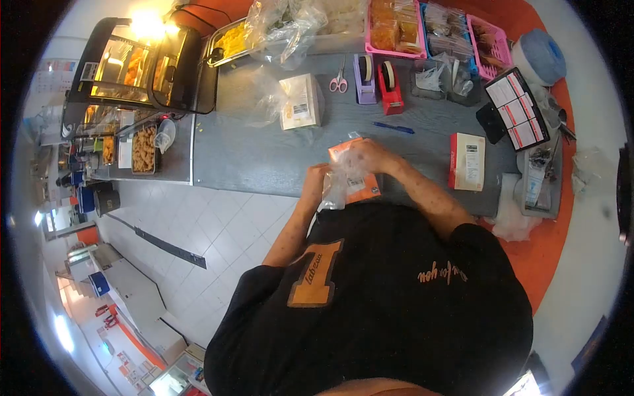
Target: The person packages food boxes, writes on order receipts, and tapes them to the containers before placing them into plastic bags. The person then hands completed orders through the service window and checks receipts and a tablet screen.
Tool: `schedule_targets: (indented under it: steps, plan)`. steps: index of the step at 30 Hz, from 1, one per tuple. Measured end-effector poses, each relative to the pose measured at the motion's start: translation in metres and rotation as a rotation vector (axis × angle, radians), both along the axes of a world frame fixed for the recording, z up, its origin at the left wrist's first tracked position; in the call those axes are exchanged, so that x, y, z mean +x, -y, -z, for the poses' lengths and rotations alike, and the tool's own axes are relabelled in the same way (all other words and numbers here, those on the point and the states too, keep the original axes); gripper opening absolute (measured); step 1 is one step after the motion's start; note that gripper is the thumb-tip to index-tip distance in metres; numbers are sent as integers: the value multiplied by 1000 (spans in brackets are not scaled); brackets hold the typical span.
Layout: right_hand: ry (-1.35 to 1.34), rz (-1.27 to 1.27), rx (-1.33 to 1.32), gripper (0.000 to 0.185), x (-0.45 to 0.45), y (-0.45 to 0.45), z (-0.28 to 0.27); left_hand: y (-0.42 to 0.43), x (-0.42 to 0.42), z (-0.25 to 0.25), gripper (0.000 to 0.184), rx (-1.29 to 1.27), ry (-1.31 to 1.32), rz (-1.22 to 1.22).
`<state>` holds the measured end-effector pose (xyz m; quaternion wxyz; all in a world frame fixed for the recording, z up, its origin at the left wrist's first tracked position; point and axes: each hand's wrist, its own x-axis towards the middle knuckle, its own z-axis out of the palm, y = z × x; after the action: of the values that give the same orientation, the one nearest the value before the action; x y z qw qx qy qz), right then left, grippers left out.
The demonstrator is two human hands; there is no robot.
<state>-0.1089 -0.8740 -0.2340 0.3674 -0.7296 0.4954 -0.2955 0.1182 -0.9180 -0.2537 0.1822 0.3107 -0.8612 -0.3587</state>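
Observation:
An orange box (362, 188) with a white label stands at the counter's front edge, close to my body. Over it lies a crumpled clear plastic bag (338, 185). My left hand (318, 179) is closed on the bag at the box's left side. My right hand (372, 157) is at the top of the box, its fingers closed on the bag's upper part. Further back, a white box (300, 102) sits in another clear bag. A blue pen (393, 128) lies behind my right hand.
Scissors (339, 80), a purple tape dispenser (365, 79) and a red one (390, 89) stand at the back. A red and white box (467, 162) and a tablet (517, 109) are right. A lit food warmer (125, 72) stands left.

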Motion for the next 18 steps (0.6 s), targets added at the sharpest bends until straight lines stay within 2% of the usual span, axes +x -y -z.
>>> schedule_targets:
  steps: [1, 3, 4, 6, 7, 9, 10, 12, 13, 15, 16, 18]
  plan:
    - [-7, 6, 1, 20, 1, -2, 0, 2, 1, 5, 15, 1, -7, 6]
    - [64, 207, 206, 19, 2, -9, 6, 2, -6, 1, 12, -77, 332, -19]
    - [59, 213, 205, 19, 3, -13, 13, 2, -9, 3, 12, -78, 326, -14]
    - [-74, 304, 442, 22, 11, -26, 17, -4, -13, 7, 24, 771, -149, -234]
    - [-79, 308, 449, 22, 14, -34, 19, -3, -11, 9, 24, 779, -151, -229]
    - [566, 499, 1083, 19, 23, -43, -8, -2, -12, 10, 21, 851, -36, -208]
    - [564, 508, 1086, 19, 26, -44, -5, -2, -11, 14, 21, 858, -36, -201]
    - [838, 517, 916, 16, 32, -41, 8, -2, -8, 22, 20, 1121, -219, -246]
    - [839, 526, 918, 16, 36, -40, 15, -2, -6, 26, 20, 1126, -216, -239]
    - [600, 762, 690, 21, 44, -37, 22, 0, -9, 23, 21, 1180, -241, -238]
    - [597, 770, 691, 21, 47, -38, 25, 0, -9, 21, 21, 1186, -241, -232]
    - [408, 793, 507, 22, 52, -38, 27, 1, -8, 17, 18, 1220, -218, -241]
